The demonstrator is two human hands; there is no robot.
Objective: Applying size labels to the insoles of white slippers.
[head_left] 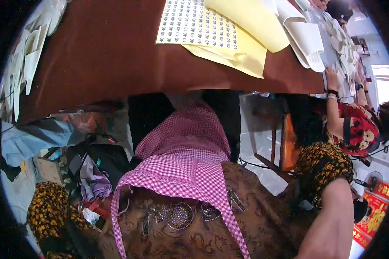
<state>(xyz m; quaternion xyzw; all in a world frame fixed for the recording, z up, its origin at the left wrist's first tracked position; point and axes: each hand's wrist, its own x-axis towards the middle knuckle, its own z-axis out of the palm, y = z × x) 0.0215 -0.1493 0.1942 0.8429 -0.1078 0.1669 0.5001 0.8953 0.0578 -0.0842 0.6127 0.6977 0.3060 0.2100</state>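
Neither of my hands shows in the head view. A yellow-and-black flowered sleeve (49, 207) covers my left arm at the lower left, and its hand is out of sight. At the lower right, my bare right forearm (330, 220) comes out of a matching flowered sleeve (324, 166) and runs off the bottom edge. On the brown table (103, 56) before me lies a sheet of small printed stickers (194, 26), with yellow sheets (250, 26) over and under it. White slippers (304, 43) lie just right of the sheets. What my hands hold, if anything, is hidden.
More white slippers (32, 56) line the table's left side. A co-worker's hand (331, 77) rests by slippers at the right. A light-blue trouser leg (39, 138), a black bag (103, 159) and an orange-brown wooden stool (288, 142) are below table height.
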